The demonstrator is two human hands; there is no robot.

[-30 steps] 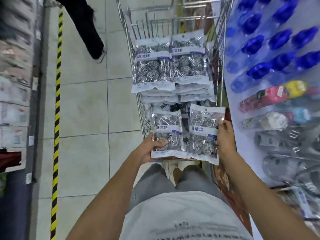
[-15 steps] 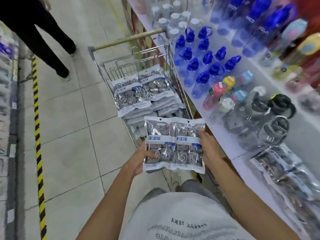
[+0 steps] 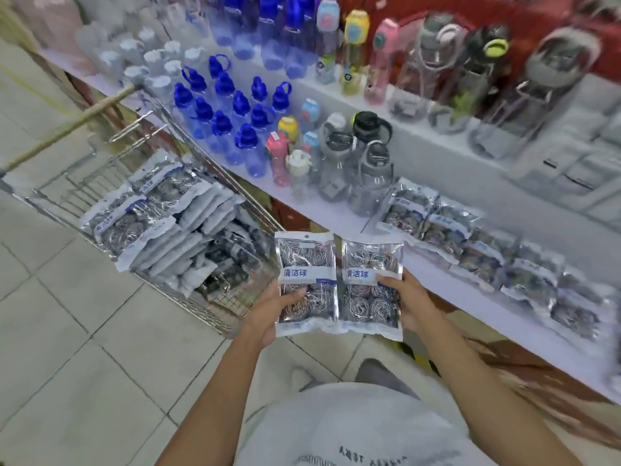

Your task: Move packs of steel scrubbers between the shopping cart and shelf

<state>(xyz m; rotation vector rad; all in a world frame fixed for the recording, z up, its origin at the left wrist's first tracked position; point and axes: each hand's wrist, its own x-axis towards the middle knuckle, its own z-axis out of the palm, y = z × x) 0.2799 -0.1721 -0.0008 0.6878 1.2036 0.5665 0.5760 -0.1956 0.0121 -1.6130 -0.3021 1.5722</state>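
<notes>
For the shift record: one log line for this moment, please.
left hand: holds left pack | right hand: holds right pack | cart: stocked

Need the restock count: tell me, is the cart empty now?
No, the cart holds stacked scrubber packs.

Left hand (image 3: pixel 268 314) and right hand (image 3: pixel 411 306) each grip one clear plastic pack of steel scrubbers (image 3: pixel 305 284), side by side. Wire shopping cart (image 3: pixel 215 311) holds more; others line the white shelf (image 3: pixel 447 280).
</notes>
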